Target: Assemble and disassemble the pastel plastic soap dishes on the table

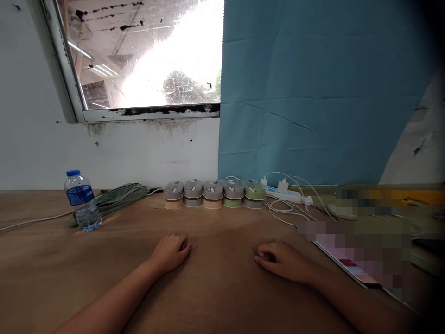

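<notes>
My left hand [171,252] rests on the brown wooden table [222,287], fingers curled into a loose fist. Opposite it, my right hand [283,260] lies with fingers and thumb bent inward, and I see nothing held in it. Beyond both hands, against the wall, stands a row of several small lidded containers. The leftmost container [174,195] has a grey lid over a peach base; the rightmost container [254,194] has a green lid over a grey base. Neither hand touches them.
At left stands a water bottle [82,202] with a blue cap, beside a folded green cloth item [121,197]. A white power strip [285,195] with plugs and cables lies at back right. A flat screen device [347,262], partly blurred out, lies right of my right hand.
</notes>
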{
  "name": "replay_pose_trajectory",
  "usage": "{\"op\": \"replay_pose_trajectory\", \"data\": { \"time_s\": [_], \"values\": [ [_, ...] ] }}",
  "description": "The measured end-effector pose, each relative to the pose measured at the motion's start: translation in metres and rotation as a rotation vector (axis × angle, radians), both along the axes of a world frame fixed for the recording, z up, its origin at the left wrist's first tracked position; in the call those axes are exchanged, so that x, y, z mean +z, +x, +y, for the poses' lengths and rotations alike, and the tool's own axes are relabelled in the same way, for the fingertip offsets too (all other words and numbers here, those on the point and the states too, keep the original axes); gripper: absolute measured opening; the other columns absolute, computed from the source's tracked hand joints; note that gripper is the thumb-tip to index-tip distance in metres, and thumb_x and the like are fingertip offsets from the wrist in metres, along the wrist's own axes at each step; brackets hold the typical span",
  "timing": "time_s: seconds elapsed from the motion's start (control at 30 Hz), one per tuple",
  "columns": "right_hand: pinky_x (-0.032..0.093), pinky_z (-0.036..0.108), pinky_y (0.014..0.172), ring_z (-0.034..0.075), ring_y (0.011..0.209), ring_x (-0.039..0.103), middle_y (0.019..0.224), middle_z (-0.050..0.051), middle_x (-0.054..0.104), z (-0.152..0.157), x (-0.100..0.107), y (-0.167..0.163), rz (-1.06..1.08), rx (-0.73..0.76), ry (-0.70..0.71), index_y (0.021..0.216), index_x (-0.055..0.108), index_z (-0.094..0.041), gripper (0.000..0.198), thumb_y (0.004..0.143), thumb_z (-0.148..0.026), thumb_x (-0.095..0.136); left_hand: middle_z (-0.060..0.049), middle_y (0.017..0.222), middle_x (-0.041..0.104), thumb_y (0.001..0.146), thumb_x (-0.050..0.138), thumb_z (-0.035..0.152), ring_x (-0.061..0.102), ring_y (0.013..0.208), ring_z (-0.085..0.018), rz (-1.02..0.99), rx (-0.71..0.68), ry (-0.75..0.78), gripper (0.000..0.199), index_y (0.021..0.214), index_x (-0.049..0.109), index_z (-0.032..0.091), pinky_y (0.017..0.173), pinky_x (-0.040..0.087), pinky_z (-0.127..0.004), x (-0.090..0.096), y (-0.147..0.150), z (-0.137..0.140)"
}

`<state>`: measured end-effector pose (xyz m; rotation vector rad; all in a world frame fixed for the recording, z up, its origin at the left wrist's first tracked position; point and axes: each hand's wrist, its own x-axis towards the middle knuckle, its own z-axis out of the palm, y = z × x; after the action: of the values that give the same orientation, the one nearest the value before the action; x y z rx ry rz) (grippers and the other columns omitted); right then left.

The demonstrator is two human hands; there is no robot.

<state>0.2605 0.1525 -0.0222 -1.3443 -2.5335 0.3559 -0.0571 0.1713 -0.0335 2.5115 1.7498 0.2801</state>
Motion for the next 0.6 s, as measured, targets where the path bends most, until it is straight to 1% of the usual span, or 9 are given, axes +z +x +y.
{"op": "replay_pose_trajectory", "data": {
  "time_s": [0.33, 0.6],
  "values": [
    [0.026, 0.022, 0.049, 0.009, 0.051, 0.038, 0.053, -0.004, 0.041, -0.0004, -0.0005, 0.0009, 0.019, -0.001, -0.008, 0.055, 0.037, -0.018, 0.027, 0.079, -0.028, 0.044, -0.004, 0.070, 0.062, 0.085, 0.036, 0.038, 0.056, 0.067, -0.017, -0.011, -0.006, -0.016, 0.029, 0.068, 0.051, 0.020, 0.054, 0.027, -0.026, 0.0018, 0.0005, -0.0011],
    [0.024, 0.022, 0.049, 0.009, 0.050, 0.038, 0.053, -0.004, 0.040, 0.0003, 0.0002, 0.0005, 0.006, 0.002, -0.014, 0.056, 0.033, -0.018, 0.028, 0.080, -0.028, 0.043, -0.003, 0.068, 0.061, 0.085, 0.035, 0.037, 0.054, 0.064, -0.017, -0.008, -0.018, 0.006, 0.030, 0.066, 0.050, 0.020, 0.052, 0.023, -0.026, -0.0012, -0.0007, 0.0009]
  ]
}}
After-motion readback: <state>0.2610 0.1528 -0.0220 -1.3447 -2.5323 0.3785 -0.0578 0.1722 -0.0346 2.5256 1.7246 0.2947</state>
